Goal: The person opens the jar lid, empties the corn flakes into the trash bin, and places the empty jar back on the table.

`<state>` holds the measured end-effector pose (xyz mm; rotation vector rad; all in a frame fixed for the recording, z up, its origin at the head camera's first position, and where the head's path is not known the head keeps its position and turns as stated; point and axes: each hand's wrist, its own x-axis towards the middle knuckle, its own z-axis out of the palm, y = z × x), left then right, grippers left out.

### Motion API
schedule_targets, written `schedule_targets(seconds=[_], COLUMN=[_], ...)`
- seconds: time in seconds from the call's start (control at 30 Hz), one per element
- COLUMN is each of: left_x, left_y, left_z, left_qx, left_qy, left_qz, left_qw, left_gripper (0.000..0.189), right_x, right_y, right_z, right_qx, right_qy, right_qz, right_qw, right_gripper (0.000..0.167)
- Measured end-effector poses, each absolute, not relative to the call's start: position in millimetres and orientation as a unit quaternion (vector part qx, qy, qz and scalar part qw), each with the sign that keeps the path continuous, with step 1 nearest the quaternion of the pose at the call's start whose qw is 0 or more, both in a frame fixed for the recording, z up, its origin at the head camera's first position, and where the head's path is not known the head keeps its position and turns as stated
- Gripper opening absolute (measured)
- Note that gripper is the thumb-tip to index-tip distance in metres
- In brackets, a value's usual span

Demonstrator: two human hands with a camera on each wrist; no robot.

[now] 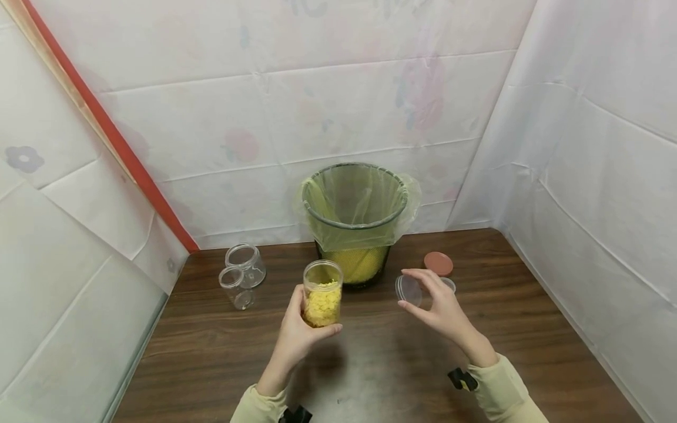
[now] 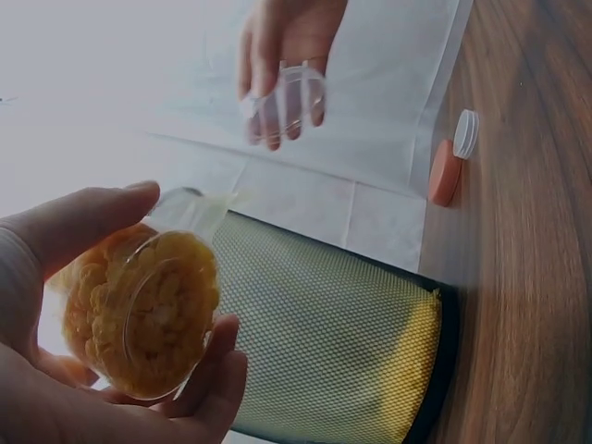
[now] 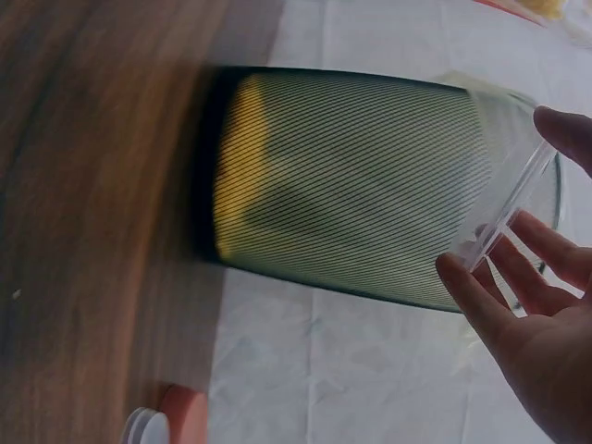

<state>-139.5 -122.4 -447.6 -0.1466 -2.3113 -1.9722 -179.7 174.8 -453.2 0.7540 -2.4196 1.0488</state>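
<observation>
My left hand (image 1: 299,330) grips a clear jar (image 1: 322,302) filled partway with small yellow pieces, its uncovered mouth facing up. Seen from the left wrist, the jar's bottom (image 2: 153,314) shows yellow bits pressed against it, with thumb and fingers wrapped around the side. In my right hand (image 1: 443,305) a clear round lid (image 1: 409,291) is pinched by its edge between thumb and fingertips. The right wrist view shows that lid (image 3: 509,208) edge-on. Both hands are raised over the table, the lid well to the right of the jar.
A mesh bin (image 1: 355,225) with a translucent yellowish liner stands at the back, yellow material low inside. Two uncovered clear jars, a wider one (image 1: 254,270) and a narrower one (image 1: 243,298), stand at left. A reddish lid (image 1: 438,264) and a small clear lid (image 1: 448,285) lie at right.
</observation>
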Motion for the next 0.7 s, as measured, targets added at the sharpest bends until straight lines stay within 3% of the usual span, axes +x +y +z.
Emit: schedule_targets(seconds=[0.7], left_x=[-139], left_y=[-131], left_z=[-453], left_qx=[-0.013], left_qy=[-0.721], left_qz=[-0.685], left_qw=[0.107], left_gripper=[0.088], right_x=[-194], right_y=[196], right_z=[-504], right_qx=[0.274], right_qy=[-0.878], right_qz=[0.327], right_qw=[0.219], right_gripper=[0.061])
